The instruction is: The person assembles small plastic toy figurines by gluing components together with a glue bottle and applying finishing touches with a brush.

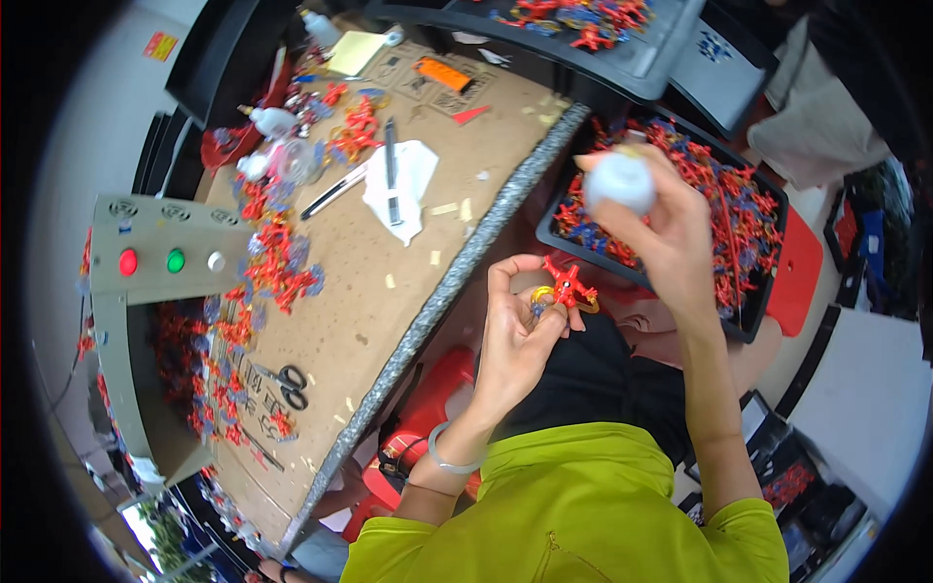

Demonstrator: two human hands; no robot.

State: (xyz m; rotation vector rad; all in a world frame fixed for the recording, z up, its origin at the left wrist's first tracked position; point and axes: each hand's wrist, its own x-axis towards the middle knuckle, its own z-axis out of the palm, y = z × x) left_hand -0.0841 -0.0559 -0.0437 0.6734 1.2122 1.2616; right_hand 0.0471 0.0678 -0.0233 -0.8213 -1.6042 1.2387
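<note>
Over my lap, my left hand (pixel 517 335) pinches a small red toy figure (pixel 567 284) with yellow and clear bluish parts by it. The figure's lower end is partly covered by my fingers. Higher and to the right, my right hand (pixel 677 228) is wrapped round a whitish squeeze bottle (pixel 620 185). Motion blurs the bottle, and its tip cannot be made out. A gap separates the bottle from the figure. Behind my right hand is a black tray (pixel 546 236) heaped with similar red, blue and yellow figures.
The tan worktable (pixel 389 301) bears rows of red figures (pixel 282 267), white paper (pixel 413 180) with a pen-like tool on it, black scissors (pixel 292 387) and more squeeze bottles (pixel 272 121). A grey machine (pixel 175 219) with coloured buttons stands left. A red stool (pixel 802 262) is at right.
</note>
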